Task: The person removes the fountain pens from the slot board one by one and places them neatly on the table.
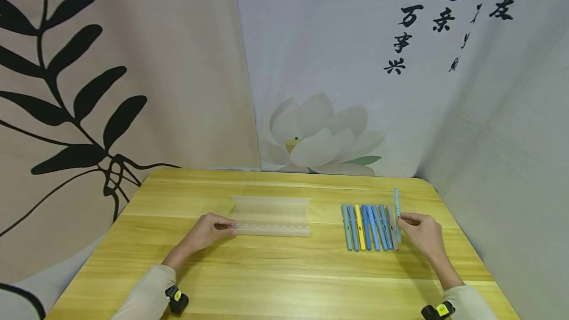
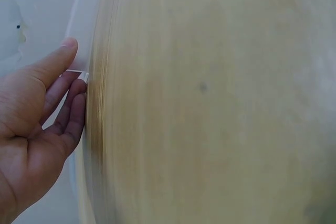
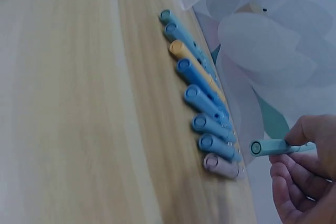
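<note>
With thumb and fingers, my left hand (image 1: pixel 211 231) pinches the near left corner of a translucent plastic tray (image 1: pixel 272 214) with notched long edges. The left wrist view shows that grip at the tray's end, the thumb on top. My right hand (image 1: pixel 424 235) pinches a light teal marker pen (image 3: pixel 268 147) just right of a row of pens. In the right wrist view the held pen is apart from the row. Lined up side by side on the table are several capped pens, mostly blue, with a yellow pen (image 1: pixel 359 227) and a greyish-mauve pen (image 1: pixel 392 228) at the right end.
A light wooden table (image 1: pixel 284 280) carries everything. Fabric hangings (image 1: pixel 191 63) stand close behind its back edge, and another pale cloth (image 1: pixel 511 162) runs along the right side. The tray and the pen row have a stretch of tabletop between them.
</note>
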`<action>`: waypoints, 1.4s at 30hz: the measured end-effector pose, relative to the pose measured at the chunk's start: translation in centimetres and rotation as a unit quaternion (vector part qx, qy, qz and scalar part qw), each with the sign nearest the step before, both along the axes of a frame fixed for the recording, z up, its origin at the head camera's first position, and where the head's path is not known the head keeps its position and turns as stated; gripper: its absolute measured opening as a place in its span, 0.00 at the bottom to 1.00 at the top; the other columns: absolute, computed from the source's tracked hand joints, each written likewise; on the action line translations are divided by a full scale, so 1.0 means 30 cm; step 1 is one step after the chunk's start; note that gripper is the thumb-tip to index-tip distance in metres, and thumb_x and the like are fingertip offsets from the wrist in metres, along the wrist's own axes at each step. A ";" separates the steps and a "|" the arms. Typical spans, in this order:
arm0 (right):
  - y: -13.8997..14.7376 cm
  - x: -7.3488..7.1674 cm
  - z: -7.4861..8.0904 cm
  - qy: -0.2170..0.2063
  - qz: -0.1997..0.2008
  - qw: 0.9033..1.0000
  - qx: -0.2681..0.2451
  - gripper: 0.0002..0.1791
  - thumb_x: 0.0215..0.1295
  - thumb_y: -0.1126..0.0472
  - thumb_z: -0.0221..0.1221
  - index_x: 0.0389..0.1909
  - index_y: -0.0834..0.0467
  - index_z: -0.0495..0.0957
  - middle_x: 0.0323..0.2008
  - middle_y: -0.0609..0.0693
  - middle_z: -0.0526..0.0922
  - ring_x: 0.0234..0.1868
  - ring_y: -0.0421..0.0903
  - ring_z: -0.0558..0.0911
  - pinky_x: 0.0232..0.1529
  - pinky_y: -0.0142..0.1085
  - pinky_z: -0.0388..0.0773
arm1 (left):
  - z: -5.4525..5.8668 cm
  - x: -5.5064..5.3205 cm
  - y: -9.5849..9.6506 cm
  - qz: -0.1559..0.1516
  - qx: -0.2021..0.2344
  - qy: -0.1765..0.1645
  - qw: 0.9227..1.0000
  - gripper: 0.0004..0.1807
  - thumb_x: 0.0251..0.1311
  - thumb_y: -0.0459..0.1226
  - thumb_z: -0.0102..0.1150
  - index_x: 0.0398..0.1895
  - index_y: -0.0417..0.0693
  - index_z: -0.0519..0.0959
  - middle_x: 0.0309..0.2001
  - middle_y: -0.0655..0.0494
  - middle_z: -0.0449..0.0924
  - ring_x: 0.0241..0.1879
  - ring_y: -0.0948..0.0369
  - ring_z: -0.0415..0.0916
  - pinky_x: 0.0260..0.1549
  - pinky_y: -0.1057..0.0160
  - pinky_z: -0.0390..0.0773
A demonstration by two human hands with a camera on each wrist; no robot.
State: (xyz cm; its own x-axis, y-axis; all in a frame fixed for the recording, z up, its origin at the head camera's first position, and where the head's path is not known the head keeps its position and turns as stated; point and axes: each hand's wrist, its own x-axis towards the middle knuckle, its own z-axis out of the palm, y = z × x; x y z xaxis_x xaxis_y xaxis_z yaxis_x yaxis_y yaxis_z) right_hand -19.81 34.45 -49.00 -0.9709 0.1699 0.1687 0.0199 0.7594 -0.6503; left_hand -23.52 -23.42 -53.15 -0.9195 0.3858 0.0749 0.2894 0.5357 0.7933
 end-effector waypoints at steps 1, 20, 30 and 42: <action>0.008 0.002 -0.004 -0.005 -0.001 1.000 0.002 0.23 0.72 0.50 0.61 0.54 0.66 0.84 0.45 0.61 0.89 0.48 0.62 0.86 0.46 0.54 0.83 | 0.000 0.000 0.000 0.000 0.001 0.000 1.000 0.16 0.66 0.41 0.68 0.53 0.43 0.87 0.50 0.48 0.88 0.44 0.61 0.84 0.40 0.67 0.82; 0.089 0.007 -0.048 -0.074 -0.009 0.997 0.023 0.23 0.70 0.52 0.63 0.50 0.69 0.85 0.47 0.66 0.87 0.52 0.69 0.82 0.49 0.59 0.79 | 0.007 0.002 0.003 0.006 -0.004 -0.001 1.000 0.17 0.66 0.41 0.68 0.53 0.43 0.87 0.50 0.49 0.88 0.45 0.59 0.84 0.41 0.67 0.82; 0.094 0.005 -0.091 -0.077 -0.018 0.996 0.028 0.20 0.69 0.52 0.64 0.47 0.66 0.87 0.44 0.64 0.88 0.47 0.65 0.84 0.46 0.57 0.80 | 0.000 0.006 -0.003 -0.006 0.000 0.003 1.000 0.17 0.67 0.42 0.67 0.54 0.42 0.87 0.50 0.49 0.88 0.45 0.60 0.84 0.41 0.67 0.82; 0.081 -0.016 -0.097 -0.052 -0.030 0.997 0.041 0.16 0.66 0.55 0.66 0.40 0.66 0.89 0.38 0.62 0.89 0.41 0.62 0.86 0.43 0.57 0.80 | -0.003 0.001 -0.006 -0.006 0.008 0.002 1.000 0.17 0.66 0.42 0.68 0.53 0.43 0.87 0.50 0.49 0.88 0.44 0.60 0.84 0.41 0.67 0.82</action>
State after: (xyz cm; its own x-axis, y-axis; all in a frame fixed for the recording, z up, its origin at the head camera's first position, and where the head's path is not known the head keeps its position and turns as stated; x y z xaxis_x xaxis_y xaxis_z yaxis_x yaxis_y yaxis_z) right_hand -20.29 36.87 -51.91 -0.9724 0.2182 0.0827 0.1316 0.8057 -0.5776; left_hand -23.48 -23.59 -53.24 -0.9149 0.3949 0.0841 0.2981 0.5203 0.8003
